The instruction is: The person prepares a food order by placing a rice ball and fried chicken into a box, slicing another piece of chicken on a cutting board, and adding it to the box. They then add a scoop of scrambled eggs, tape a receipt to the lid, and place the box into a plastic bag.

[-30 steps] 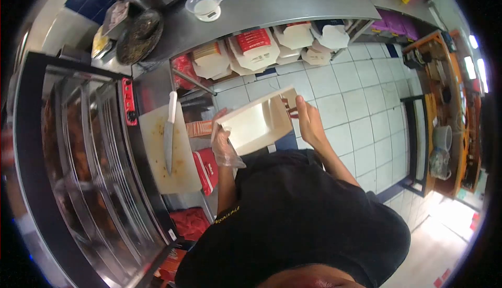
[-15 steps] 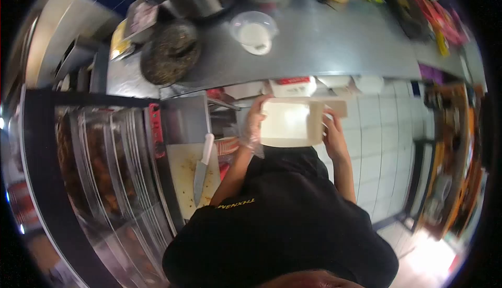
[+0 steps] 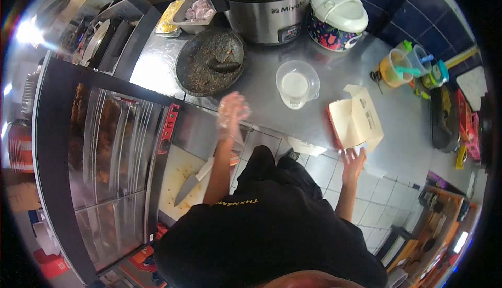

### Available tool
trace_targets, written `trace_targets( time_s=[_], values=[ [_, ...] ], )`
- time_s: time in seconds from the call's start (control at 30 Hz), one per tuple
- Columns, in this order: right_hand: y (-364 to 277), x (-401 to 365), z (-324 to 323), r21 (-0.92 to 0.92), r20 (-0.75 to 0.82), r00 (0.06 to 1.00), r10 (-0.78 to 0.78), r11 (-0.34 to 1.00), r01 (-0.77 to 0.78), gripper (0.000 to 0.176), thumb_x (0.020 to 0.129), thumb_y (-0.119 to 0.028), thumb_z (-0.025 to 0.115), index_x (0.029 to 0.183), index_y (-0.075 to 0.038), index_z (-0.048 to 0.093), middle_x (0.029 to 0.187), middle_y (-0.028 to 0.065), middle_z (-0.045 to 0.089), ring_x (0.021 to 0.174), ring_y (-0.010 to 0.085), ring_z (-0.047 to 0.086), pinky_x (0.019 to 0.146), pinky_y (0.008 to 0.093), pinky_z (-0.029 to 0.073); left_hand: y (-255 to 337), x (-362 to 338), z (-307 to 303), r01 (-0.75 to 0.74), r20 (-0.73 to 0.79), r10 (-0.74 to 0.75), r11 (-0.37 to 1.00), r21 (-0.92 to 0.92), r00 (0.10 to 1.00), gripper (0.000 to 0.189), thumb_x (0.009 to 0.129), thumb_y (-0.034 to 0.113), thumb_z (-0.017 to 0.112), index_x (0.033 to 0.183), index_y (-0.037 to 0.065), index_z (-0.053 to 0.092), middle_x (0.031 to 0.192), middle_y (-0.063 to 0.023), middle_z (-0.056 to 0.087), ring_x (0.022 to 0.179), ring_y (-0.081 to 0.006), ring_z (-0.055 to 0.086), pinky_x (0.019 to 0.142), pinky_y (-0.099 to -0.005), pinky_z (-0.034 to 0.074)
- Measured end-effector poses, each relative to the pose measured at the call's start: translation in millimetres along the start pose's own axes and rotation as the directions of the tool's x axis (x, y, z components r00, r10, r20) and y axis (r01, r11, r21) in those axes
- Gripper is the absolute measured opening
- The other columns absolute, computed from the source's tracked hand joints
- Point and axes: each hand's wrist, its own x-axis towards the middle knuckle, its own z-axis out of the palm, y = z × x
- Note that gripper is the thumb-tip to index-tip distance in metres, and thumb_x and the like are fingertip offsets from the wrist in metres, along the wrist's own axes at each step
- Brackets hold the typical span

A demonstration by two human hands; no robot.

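Observation:
An open cardboard box (image 3: pixel 348 123), cream inside with a printed outer side, is at the front edge of the steel counter. My right hand (image 3: pixel 354 163) touches its near end, fingers apart. My left hand (image 3: pixel 231 111), in a clear plastic glove, is raised near the counter edge, just below a dark stone mortar (image 3: pixel 210 53) with a pestle (image 3: pixel 224 67) in it. It holds nothing that I can see, and its fingers look loosely spread. Between the hands, farther back, stands a clear plastic bowl (image 3: pixel 297 81) with something white in it.
A large steel cooker (image 3: pixel 261 13) and a smaller patterned cooker (image 3: pixel 337 19) stand at the back. On the left, a knife (image 3: pixel 188 184) lies on a cutting board (image 3: pixel 175 165) beside a glass display cabinet (image 3: pixel 110 183). Cups (image 3: pixel 396 71) stand at the right.
The box has gone from between both hands to the counter on the right. My left hand has let go of it and moved up and left. The view has shifted towards the counter's back.

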Motion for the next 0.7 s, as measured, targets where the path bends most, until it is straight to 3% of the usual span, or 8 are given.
trace_targets(
  time_s=[0.1,0.27,0.4,0.47,0.5,0.53,0.57,0.7],
  values=[
    [23,5,-21,-0.075,0.046,0.999,0.03,0.997,-0.026,0.061,0.098,-0.05,0.061,0.14,-0.013,0.038,0.142,0.0195,0.044,0.122,0.0355,0.055,0.098,0.0502,0.049,23,67,-35,-0.167,-0.151,0.152,0.981,-0.098,0.977,0.037,0.096,0.029,0.066,0.127,0.01,0.061,0.112,-0.0069,0.067,0.089,-0.0156,0.064,0.077,-0.0306,0.054],
    [50,-12,-24,-0.188,-0.122,0.992,0.037,0.98,-0.06,0.057,0.099,-0.046,0.06,0.139,-0.013,0.038,0.139,0.0185,0.046,0.116,0.0336,0.057,0.095,0.0464,0.051,116,169,-40,-0.286,-0.055,0.576,0.483,0.827,0.816,0.041,0.1,0.037,0.059,0.124,0.004,0.065,0.121,-0.0122,0.069,0.112,-0.0219,0.065,0.097,-0.0367,0.049],
    [64,-30,-17,-0.184,-0.244,0.969,0.046,0.979,-0.092,0.051,0.099,-0.041,0.059,0.138,-0.013,0.04,0.136,0.0181,0.048,0.111,0.0328,0.059,0.094,0.0465,0.051,144,322,-61,-0.493,0.156,0.646,0.382,0.782,0.748,0.033,0.104,0.033,0.05,0.123,0.013,0.068,0.136,-0.0119,0.062,0.122,-0.0297,0.06,0.104,-0.0401,0.045],
    [71,-32,-16,-0.195,-0.302,0.952,0.06,0.973,-0.124,0.049,0.099,-0.039,0.06,0.137,-0.012,0.042,0.135,0.0172,0.048,0.111,0.0323,0.059,0.093,0.0466,0.051,171,379,-51,-0.369,0.315,0.402,0.064,0.927,0.86,0.033,0.104,0.027,0.044,0.128,0.018,0.064,0.144,-0.0131,0.056,0.125,-0.0301,0.059,0.106,-0.0396,0.044],
    [71,-38,-11,-0.181,-0.317,0.948,0.031,0.979,-0.093,0.047,0.099,-0.037,0.06,0.136,-0.013,0.045,0.132,0.0157,0.05,0.108,0.0316,0.059,0.092,0.0467,0.052,170,441,-67,-0.348,0.5,0.24,-0.477,0.807,0.832,0.035,0.102,0.026,0.043,0.128,0.021,0.066,0.147,-0.0144,0.054,0.131,-0.0279,0.055,0.107,-0.0372,0.045],
    [73,-42,-3,-0.162,-0.352,0.936,0.022,0.983,-0.084,0.047,0.099,-0.037,0.06,0.136,-0.013,0.045,0.132,0.0157,0.05,0.108,0.0316,0.059,0.092,0.0467,0.052,123,540,-108,-0.426,0.496,0.494,-0.256,0.868,0.714,0.034,0.094,0.037,0.058,0.116,0.015,0.069,0.135,-0.0103,0.061,0.137,-0.0315,0.045,0.114,-0.0447,0.035],
    [74,-45,5,-0.17,-0.351,0.936,0.021,0.982,-0.085,0.046,0.098,-0.035,0.061,0.134,-0.012,0.046,0.127,0.0135,0.051,0.103,0.0277,0.06,0.09,0.0444,0.052,155,511,-69,-0.231,0.481,0.188,-0.694,0.682,0.856,0.035,0.093,0.041,0.058,0.11,0.011,0.069,0.126,-0.0126,0.063,0.132,-0.0326,0.048,0.115,-0.0491,0.033],
    [80,-63,39,-0.129,-0.33,0.944,-0.001,0.991,-0.044,0.04,0.099,-0.03,0.06,0.133,-0.012,0.048,0.115,0.0097,0.056,0.095,0.0226,0.062,0.082,0.0391,0.054,139,574,-66,-0.288,0.372,-0.072,-0.771,0.568,0.926,0.058,0.095,0.046,0.061,0.141,0.011,0.052,0.132,-0.0169,0.062,0.11,-0.0378,0.064,0.094,-0.0508,0.053]
  ],
)
